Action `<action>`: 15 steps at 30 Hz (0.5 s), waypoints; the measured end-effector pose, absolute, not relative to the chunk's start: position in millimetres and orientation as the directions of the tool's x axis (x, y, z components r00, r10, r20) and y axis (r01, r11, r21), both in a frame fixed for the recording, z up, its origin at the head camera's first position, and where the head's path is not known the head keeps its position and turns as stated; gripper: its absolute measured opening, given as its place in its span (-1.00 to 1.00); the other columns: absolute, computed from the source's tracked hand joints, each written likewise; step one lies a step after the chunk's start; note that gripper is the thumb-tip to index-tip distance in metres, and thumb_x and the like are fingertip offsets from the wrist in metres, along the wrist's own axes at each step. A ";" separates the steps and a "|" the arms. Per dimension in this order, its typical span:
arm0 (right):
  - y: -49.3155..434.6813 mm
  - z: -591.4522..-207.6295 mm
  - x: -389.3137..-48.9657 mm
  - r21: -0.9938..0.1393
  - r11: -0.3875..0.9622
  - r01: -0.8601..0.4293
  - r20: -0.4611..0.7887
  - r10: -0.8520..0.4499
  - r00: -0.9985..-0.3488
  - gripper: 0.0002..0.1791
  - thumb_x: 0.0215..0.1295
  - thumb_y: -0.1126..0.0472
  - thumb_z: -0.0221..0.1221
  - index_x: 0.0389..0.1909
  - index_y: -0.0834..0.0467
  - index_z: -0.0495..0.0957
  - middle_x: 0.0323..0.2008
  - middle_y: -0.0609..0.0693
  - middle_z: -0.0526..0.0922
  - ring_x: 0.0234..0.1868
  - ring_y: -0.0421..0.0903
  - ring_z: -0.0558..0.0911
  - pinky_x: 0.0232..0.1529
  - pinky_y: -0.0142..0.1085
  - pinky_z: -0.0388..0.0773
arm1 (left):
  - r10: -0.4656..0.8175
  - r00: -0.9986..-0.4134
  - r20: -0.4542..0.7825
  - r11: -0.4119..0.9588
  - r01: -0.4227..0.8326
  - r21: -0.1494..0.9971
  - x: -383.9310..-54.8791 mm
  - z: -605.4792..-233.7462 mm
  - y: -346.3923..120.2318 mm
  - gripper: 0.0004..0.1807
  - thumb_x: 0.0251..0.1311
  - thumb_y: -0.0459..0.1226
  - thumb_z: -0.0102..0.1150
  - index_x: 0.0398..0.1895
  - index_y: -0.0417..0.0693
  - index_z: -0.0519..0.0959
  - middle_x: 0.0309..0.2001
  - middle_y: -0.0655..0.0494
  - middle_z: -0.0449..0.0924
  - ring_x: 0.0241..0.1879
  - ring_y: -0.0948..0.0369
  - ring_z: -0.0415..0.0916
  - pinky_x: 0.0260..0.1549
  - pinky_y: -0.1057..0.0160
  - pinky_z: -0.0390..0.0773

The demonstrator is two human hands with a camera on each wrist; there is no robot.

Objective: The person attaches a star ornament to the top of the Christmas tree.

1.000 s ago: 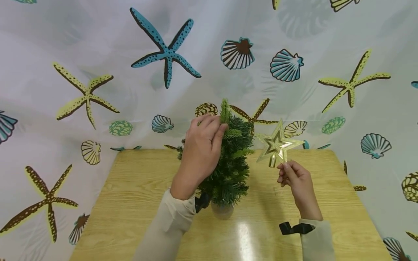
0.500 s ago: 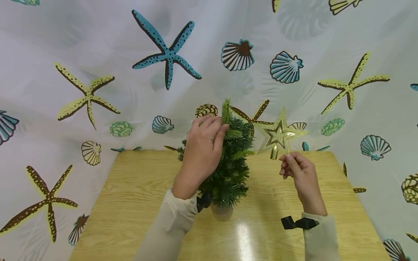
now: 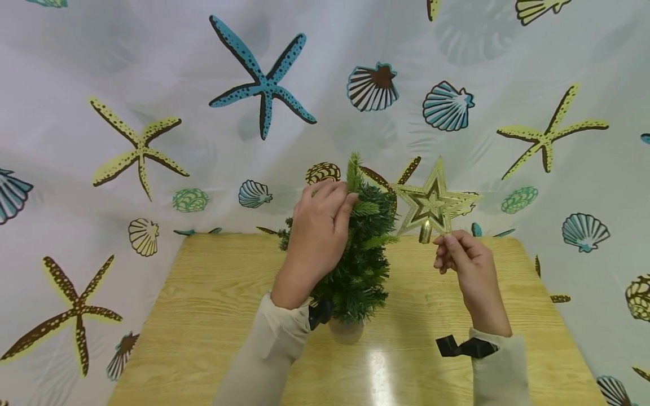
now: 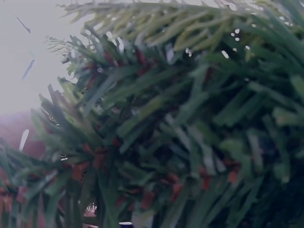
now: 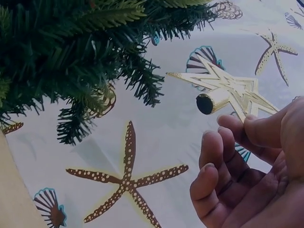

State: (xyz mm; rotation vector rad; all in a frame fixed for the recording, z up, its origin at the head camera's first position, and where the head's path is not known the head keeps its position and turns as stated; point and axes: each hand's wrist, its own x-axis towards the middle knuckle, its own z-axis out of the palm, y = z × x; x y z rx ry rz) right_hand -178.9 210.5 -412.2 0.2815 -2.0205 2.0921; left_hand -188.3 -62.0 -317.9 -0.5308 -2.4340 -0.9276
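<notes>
A small artificial Christmas tree (image 3: pixel 363 270) stands upright on the wooden table. My left hand (image 3: pixel 320 231) grips its upper part, thumb beside the light green top sprig (image 3: pixel 354 172), with the fingertips hidden among the branches. Green needles of the tree (image 4: pixel 171 114) fill the left wrist view. To the right of the tree, my right hand (image 3: pixel 469 259) pinches a gold star tree topper (image 3: pixel 431 202) by one lower point, between thumb and forefinger. The hollow socket of the star topper (image 5: pixel 209 103) faces the tree in the right wrist view, a small gap away from its branches.
The tree's pale round base (image 3: pixel 347 331) rests on the wooden table (image 3: pixel 218 299). A white curtain (image 3: pixel 325 34) printed with starfish and shells hangs behind the table and along both sides. Black straps (image 3: pixel 467 347) sit on the wrists, over light sleeves.
My right hand has lifted the star topper upward beside the tree, mostly in the first half second. The left hand keeps its grip near the treetop; the view shifts slightly.
</notes>
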 end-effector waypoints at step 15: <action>196.3 -375.1 -189.3 -0.933 -0.057 -0.354 0.354 0.023 -0.935 -0.60 0.64 0.16 0.04 -0.13 0.50 0.57 -0.39 0.06 0.58 -0.48 -0.13 0.61 -0.46 -0.34 0.57 | 0.181 -0.816 0.548 0.712 0.493 0.499 -184.7 -316.3 -63.0 -0.62 0.65 -0.11 -0.09 -0.20 -0.08 0.68 0.20 -0.04 0.63 0.37 -0.13 0.34 0.39 -0.28 0.15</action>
